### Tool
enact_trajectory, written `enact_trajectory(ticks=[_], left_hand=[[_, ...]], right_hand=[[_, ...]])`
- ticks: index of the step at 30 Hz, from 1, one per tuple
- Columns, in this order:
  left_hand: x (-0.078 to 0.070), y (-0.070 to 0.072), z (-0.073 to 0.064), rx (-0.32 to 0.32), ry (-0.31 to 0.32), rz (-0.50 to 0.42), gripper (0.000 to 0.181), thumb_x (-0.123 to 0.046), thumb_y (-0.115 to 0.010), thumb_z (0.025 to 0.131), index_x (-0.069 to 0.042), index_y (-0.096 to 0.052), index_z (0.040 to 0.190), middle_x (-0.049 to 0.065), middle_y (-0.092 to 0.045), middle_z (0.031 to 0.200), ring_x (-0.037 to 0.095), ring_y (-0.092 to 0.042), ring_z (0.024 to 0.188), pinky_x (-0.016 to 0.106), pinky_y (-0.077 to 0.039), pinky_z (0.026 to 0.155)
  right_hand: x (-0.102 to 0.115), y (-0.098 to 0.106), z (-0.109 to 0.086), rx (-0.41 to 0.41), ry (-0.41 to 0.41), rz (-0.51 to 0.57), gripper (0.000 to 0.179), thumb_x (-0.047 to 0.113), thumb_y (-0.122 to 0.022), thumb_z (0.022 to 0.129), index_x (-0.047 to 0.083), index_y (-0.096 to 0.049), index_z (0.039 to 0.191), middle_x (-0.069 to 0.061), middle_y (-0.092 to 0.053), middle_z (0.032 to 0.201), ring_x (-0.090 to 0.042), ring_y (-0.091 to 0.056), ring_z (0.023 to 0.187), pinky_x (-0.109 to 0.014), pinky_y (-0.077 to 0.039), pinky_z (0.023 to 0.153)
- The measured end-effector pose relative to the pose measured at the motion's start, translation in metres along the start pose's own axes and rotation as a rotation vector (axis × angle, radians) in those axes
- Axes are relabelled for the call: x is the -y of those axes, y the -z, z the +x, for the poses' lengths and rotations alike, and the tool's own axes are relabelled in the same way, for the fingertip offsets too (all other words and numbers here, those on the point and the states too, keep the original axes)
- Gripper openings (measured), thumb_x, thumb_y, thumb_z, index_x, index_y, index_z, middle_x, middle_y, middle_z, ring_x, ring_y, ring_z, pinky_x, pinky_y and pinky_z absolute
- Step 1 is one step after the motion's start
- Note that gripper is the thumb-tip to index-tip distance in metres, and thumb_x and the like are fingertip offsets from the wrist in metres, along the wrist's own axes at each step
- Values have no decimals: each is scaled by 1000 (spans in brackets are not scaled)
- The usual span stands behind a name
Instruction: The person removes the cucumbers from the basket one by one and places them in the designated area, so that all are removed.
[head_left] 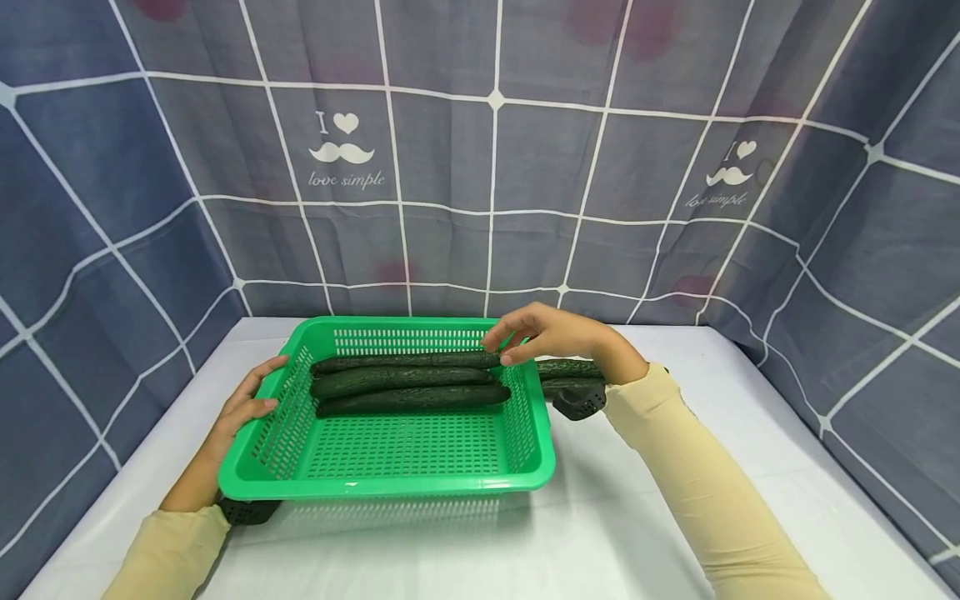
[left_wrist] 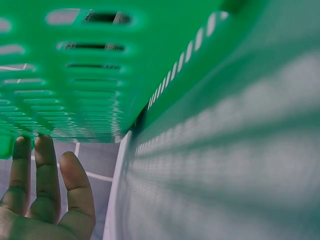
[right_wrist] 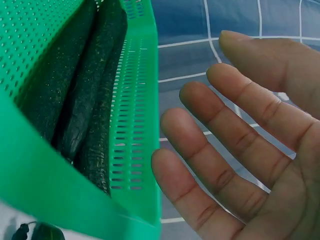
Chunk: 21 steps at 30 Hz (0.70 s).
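A green plastic basket [head_left: 405,483] stands on the white table with three long dark-green cucumbers [head_left: 401,382] lying side by side in its rear half. My left hand [head_left: 234,417] holds the basket's left rim; in the left wrist view, three of its fingers [left_wrist: 46,175] reach up against the basket's underside and outer wall. Over the right rear corner hovers my right hand [head_left: 551,333], fingers apart and loosely bent, holding nothing. The right wrist view shows its palm bare beside the basket wall [right_wrist: 132,115] and the cucumbers [right_wrist: 87,85].
More cucumbers [head_left: 566,379] lie on the white table [head_left: 600,517] just right of the basket, partly hidden by my right hand and wrist. A grey checked curtain [head_left: 442,250] hangs behind the table and along both sides.
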<state>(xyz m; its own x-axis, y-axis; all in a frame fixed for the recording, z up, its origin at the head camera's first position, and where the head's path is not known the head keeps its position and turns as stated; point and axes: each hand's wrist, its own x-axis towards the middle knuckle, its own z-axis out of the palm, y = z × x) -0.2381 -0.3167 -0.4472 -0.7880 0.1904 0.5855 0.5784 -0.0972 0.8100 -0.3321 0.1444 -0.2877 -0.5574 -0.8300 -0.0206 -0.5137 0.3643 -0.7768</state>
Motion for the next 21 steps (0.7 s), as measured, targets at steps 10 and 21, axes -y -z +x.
enact_trajectory(ticks=[10, 21], left_hand=[[3, 3, -1, -28, 33, 101, 75, 9, -37, 96, -38, -58, 151, -25, -49, 153, -9, -35, 140, 23, -31, 94], [3, 4, -1, -21, 15, 128, 76, 9, -38, 96, -38, -58, 152, -26, -49, 153, -11, -34, 140, 26, -30, 93]], right_hand=[[-12, -7, 36, -20, -63, 132, 37, -2, -69, 99, -10, -67, 135, -31, -63, 142, -53, -59, 132, -57, -52, 106], [-23, -22, 64, -138, -92, 193, 39, -2, -67, 101, -15, -63, 137, -31, -64, 142, -44, -65, 129, -47, -54, 106]])
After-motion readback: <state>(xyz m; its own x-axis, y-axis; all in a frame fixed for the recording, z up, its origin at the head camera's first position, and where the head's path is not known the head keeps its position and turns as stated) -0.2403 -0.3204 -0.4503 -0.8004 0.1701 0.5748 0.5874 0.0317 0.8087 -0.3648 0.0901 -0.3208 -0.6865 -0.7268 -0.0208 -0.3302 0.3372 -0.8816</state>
